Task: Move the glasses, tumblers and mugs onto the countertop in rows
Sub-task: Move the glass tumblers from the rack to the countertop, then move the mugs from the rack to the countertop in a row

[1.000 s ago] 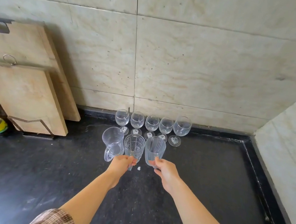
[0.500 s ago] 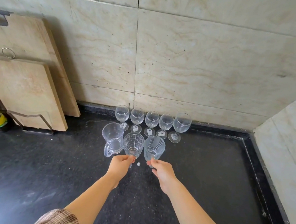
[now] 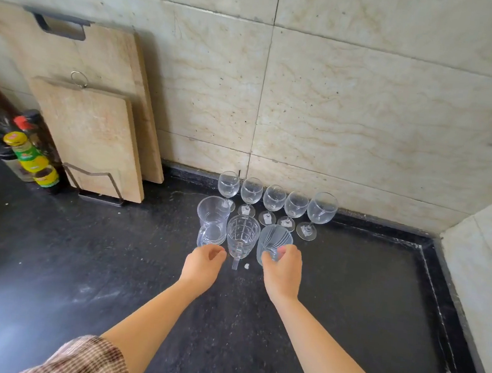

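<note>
Glassware stands in 2 rows on the black speckled stone surface (image 3: 348, 301): 5 clear stemmed wine glasses (image 3: 273, 199) line the back edge just below the wall, and in front of them sit a smooth mug (image 3: 212, 219), a diamond-cut mug (image 3: 242, 235) with its handle pointing toward the person, and a tumbler (image 3: 272, 241) etched with curved lines. The right hand (image 3: 283, 269) grasps the tumbler near its base, fingers wrapped around the glass. The left hand (image 3: 202, 263) is loosely curled and holds nothing, its fingertips just beside the smooth mug's handle. Wide bare stone lies to the right up to a raised black rim and a tiled corner. Cream veined tiles (image 3: 366, 107) form the wall. At left, 2 wooden cutting boards (image 3: 94, 129) lean in a wire stand, with sauce bottles (image 3: 28, 156) beside them.
</note>
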Demonstrator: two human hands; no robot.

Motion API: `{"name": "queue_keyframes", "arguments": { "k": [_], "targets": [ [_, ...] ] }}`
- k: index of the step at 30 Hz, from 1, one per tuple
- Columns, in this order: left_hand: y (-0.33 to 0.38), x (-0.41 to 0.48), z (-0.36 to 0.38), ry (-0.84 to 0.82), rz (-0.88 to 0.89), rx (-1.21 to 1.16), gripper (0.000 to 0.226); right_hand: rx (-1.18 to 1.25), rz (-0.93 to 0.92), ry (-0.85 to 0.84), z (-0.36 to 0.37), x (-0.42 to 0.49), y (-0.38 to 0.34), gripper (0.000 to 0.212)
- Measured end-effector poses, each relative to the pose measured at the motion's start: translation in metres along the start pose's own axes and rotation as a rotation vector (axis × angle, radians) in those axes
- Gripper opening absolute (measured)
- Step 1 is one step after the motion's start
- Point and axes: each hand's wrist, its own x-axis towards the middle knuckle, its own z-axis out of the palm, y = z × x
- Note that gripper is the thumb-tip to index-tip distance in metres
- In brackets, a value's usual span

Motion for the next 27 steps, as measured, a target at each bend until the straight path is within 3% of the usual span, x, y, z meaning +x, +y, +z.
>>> {"name": "queue_keyframes", "arguments": {
  "k": [7,12,22,27],
  "targets": [
    [-0.048,-0.042,-0.092,0.274,0.088,0.184,0.028,-0.065,-0.359,-0.253,0.055,-0.060,-0.058,0.029],
    [-0.104,-0.106,-0.163,0.480,-0.005,0.240,0.031,-0.191,-0.540,-0.471,0.101,-0.137,-0.098,0.033],
    [-0.244,-0.328,-0.288,0.855,-0.142,0.252,0.036,-0.386,-1.036,-0.762,0.174,-0.394,-0.145,0.041],
    [-0.325,-0.468,-0.335,0.977,-0.352,0.321,0.037,-0.437,-1.260,-0.857,0.200,-0.548,-0.154,0.045]
  ]
}}
